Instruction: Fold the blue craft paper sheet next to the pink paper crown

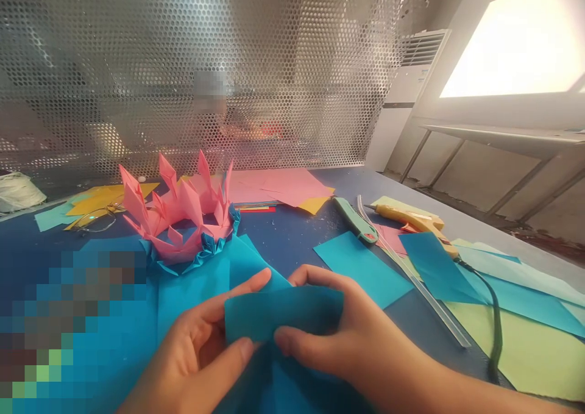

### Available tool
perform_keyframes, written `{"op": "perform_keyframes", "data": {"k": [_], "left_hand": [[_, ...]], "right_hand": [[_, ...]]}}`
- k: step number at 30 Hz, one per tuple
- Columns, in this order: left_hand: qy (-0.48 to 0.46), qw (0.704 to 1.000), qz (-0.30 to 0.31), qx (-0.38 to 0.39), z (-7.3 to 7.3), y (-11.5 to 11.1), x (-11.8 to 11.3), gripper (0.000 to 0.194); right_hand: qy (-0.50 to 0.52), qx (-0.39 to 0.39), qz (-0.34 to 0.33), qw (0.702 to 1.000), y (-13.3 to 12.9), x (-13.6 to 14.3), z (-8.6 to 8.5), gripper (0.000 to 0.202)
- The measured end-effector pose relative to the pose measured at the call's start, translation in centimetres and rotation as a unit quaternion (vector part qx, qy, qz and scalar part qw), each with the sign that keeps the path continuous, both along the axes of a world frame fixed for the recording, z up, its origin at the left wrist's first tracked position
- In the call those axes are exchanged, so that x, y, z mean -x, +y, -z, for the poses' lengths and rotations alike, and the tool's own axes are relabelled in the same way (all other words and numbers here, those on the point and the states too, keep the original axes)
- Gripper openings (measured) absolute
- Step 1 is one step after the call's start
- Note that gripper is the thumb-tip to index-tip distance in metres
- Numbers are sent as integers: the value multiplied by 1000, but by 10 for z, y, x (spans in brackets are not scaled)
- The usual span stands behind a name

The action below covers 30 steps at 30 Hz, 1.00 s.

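While the blue paper piece (283, 310) is held above the bench (283, 234), its long axis runs left to right — the left hand (189, 348) pinching its left end, the right hand (354, 328) its right half, each grip nearly closed.

Beyond the fingers (261, 278), bare tabletop (289, 238) leaves passage between the obstructing pink crown (189, 202) and the green cutter (354, 217).
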<state>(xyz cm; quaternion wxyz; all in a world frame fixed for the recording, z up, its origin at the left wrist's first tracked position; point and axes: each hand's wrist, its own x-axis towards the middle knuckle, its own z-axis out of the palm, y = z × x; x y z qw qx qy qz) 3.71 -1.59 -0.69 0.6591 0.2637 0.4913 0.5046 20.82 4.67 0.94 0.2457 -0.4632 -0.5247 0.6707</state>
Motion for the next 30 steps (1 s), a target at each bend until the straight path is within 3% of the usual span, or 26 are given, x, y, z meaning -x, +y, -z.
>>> {"op": "perform_keyframes", "data": {"k": [4,11,14,18,21,25,28,30], "left_hand": [[-26,999,22,-17,-1,2,1,49],[69,997,-1,-22,-6,2,1,61],[110,993,-17,-33,-7,2,1,56],[59,997,3,-50,-1,6,4,54],[38,998,8,-59,7,11,7,57],[106,991,17,-74,13,12,11,54],[258,955,79,-125,15,9,14,41],[390,897,102,-183,18,5,16,30]], "right_hand": [[-30,-1,3,1000,0,0,-1,56],[-1,-27,-19,999,6,-2,-6,46],[12,-27,-23,999,6,-2,-10,41],[17,-38,-42,998,6,-2,-9,35],[27,-93,-69,993,11,-3,-2,24],[-46,-246,-30,968,18,-8,3,27],[-88,-321,-55,941,18,-12,1,26],[-93,-326,-105,935,18,-12,0,25]]}}
